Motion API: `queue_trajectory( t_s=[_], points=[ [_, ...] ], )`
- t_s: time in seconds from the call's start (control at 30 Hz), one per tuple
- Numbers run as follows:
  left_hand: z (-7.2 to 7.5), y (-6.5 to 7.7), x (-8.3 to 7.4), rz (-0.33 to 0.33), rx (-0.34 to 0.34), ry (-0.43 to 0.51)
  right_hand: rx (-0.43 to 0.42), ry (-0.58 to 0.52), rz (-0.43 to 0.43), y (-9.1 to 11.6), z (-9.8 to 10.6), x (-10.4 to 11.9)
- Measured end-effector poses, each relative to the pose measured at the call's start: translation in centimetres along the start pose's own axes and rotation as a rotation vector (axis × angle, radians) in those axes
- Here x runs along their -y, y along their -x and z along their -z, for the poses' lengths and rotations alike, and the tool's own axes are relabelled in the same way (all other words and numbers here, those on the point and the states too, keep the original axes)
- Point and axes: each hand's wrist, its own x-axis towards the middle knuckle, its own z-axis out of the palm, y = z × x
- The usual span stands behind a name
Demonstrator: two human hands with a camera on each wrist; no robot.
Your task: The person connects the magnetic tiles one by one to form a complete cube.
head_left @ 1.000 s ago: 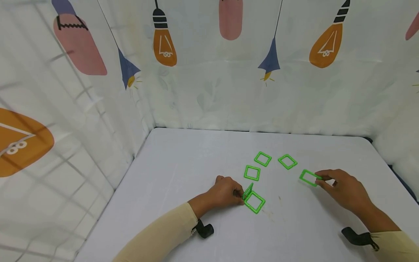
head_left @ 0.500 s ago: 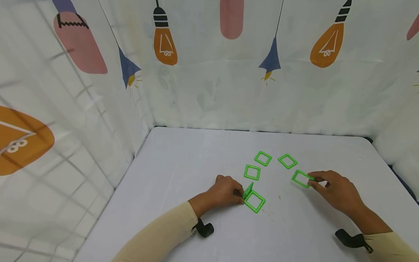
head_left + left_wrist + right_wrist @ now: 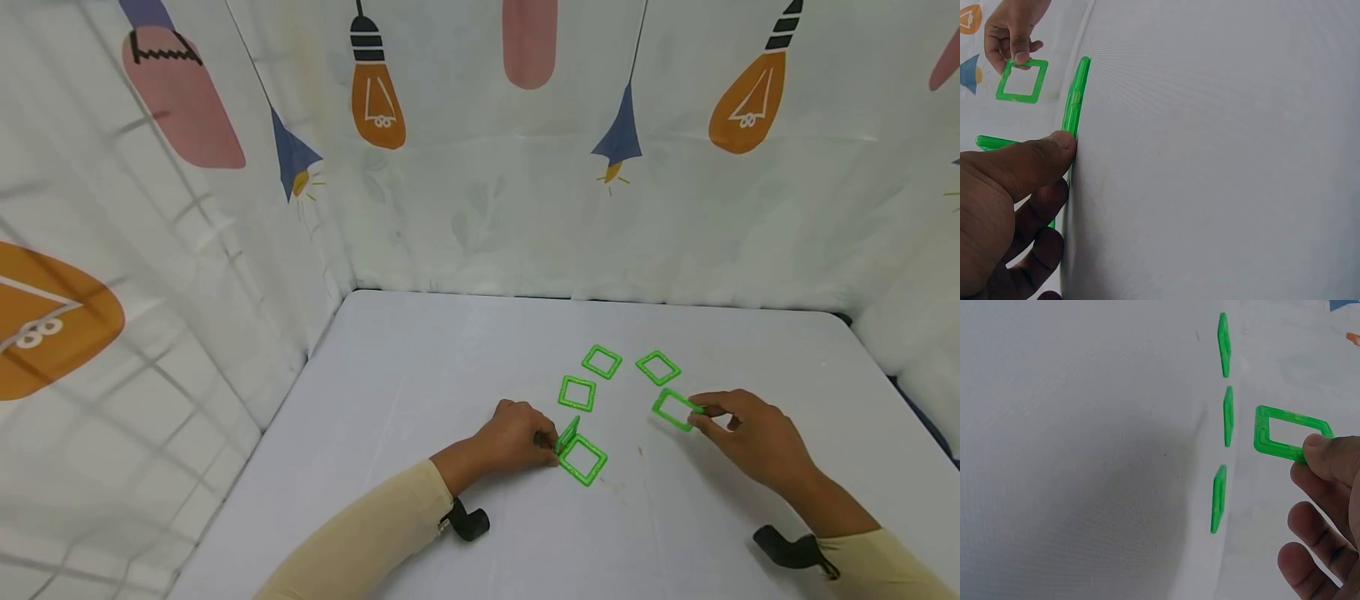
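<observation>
My left hand point(image 3: 517, 439) pinches green square frame tiles by thumb and fingers on the tabletop. One flat tile point(image 3: 597, 472) lies on the table, and a second tile point(image 3: 567, 433) stands up along its left edge. The left thumb point(image 3: 1047, 156) presses on the flat one in the left wrist view; the fingers are partly hidden. Over the table, my right hand point(image 3: 753, 437) pinches another green square tile point(image 3: 1262, 430) by one edge between thumb and index finger. That tile is tilted, with a shadow below it, and its other fingers are loosely curled.
Three more green square tiles lie flat farther back: a near one point(image 3: 593, 397), a far one point(image 3: 615, 369) and a right one point(image 3: 670, 360). White table point(image 3: 420, 350) meets a printed curtain point(image 3: 480, 217) behind. Black wrist mounts point(image 3: 470, 525) hang at both cuffs.
My right hand has moved left with its tile, coming nearer the flat tiles and the left hand. The left hand and its tiles have stayed in place.
</observation>
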Motion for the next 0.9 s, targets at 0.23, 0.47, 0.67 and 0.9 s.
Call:
queue_trajectory(
  t_s=[0.23, 0.47, 0.67, 0.9],
  points=[
    [0.0, 0.0, 0.0, 0.005, 0.006, 0.004, -0.035, -0.009, 0.046, -0.1, -0.6, 0.8],
    [-0.1, 0.0, 0.1, 0.005, 0.001, 0.005, -0.066, -0.011, 0.087, -0.1, -1.2, 1.8],
    [-0.1, -0.1, 0.2, 0.007, 0.006, -0.005, -0.067, -0.031, 0.1, -0.2, -1.6, 2.4],
    [0.0, -0.1, 0.2, -0.006, 0.003, -0.017, -0.063, -0.019, 0.109, -0.4, -2.3, 2.6]
  ],
)
